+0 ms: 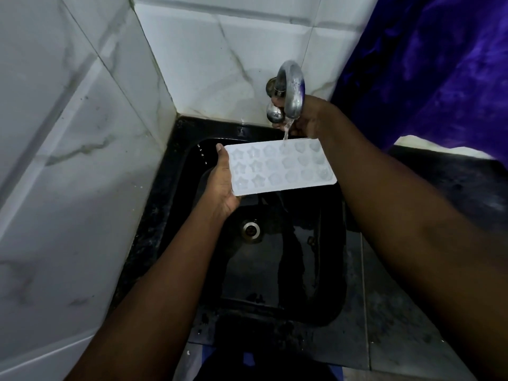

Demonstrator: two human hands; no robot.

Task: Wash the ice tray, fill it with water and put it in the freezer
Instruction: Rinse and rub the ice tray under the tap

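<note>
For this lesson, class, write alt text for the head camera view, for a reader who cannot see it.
A person's left hand holds a white ice tray with star and flower moulds under a running tap above a black sink. The right hand is at the tap's knob. White marble-look tiles line the corner, and purple cloth hangs at right.

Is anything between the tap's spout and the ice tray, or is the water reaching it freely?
Nothing visible blocks it. The water stream falls from the tap straight onto the far edge of the ice tray, held by the left hand over the sink. The right hand sits behind the spout at the tap handle, clear of the stream.
</note>
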